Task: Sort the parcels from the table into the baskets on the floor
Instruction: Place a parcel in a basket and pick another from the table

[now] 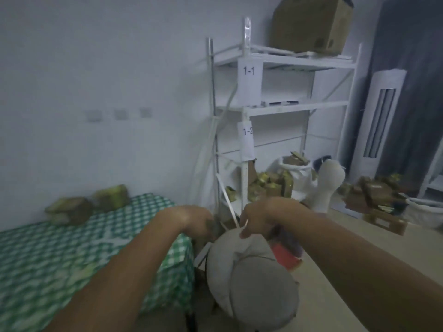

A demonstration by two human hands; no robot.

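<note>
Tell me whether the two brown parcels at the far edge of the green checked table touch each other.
Cannot tell. In the blurred head view, the left brown parcel and the right brown parcel on the green checked table sit side by side, their meeting edges smeared together.

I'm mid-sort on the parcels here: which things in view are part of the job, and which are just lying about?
Job:
- two brown parcels with yellow tape on the green checked tablecloth
- grey-white soft parcel, gripped by the right hand
- left hand, on something small and blurred
- white basket on the floor

Lying about:
- white metal shelf rack
- large cardboard box on top
- white tower fan
</note>
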